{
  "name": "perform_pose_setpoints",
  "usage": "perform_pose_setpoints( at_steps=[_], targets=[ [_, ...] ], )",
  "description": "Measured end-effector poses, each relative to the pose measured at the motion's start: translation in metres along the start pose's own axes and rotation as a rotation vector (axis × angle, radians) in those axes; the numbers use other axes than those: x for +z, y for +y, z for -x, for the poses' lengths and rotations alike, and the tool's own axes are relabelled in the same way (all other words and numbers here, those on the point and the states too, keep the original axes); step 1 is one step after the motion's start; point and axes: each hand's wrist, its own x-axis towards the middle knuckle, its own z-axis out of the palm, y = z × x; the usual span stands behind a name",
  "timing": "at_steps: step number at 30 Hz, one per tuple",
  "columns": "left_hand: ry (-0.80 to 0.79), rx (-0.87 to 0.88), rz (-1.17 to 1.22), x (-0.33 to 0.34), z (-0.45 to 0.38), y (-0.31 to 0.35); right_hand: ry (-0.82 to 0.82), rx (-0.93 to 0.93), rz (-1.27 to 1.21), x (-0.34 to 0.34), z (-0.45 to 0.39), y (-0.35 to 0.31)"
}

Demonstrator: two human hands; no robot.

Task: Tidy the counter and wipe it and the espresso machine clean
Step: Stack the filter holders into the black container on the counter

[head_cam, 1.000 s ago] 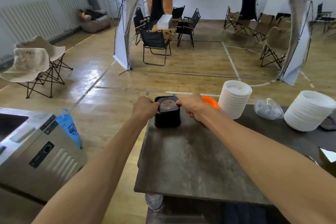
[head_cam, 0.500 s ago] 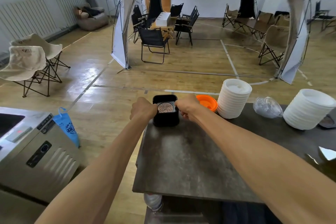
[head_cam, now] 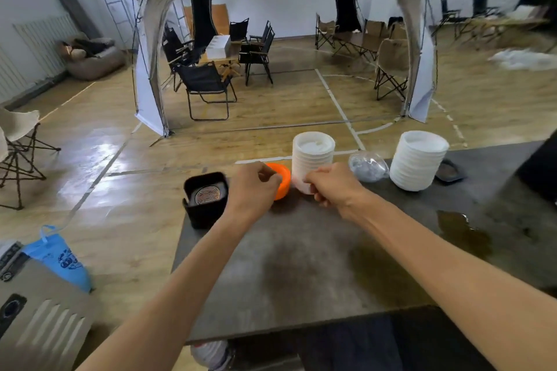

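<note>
Nothing I can see here carries text I can read. The blue bag [head_cam: 58, 259] on the floor to my left bears a dark blue printed design, too blurred to make out as letters or a brand. The grey machine [head_cam: 36, 319] at lower left shows a dark round badge and a dark panel near its top edge, neither legible from where I stand. The white stacks [head_cam: 417, 159] on the tabletop [head_cam: 301, 274], the orange piece [head_cam: 281, 182] and the black box [head_cam: 205, 200] show no lettering or numbers.
</note>
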Motion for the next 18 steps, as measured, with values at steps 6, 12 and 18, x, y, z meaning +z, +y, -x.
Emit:
perform_pose_setpoints(
  at_steps=[6, 12, 18],
  targets=[
    [-0.260, 0.091, 0.023, 0.129, 0.014, 0.061, 0.130, 0.056, -0.003, -0.128, 0.025, 0.064],
    [-0.455, 0.074, -0.024, 0.232, 0.025, 0.112, 0.301, 0.096, 0.062, -0.236, -0.013, 0.110],
    [-0.529, 0.002, -0.049, 0.297, 0.020, 0.143, 0.421, 0.119, 0.329, -0.301, -0.088, 0.141]
  ],
)
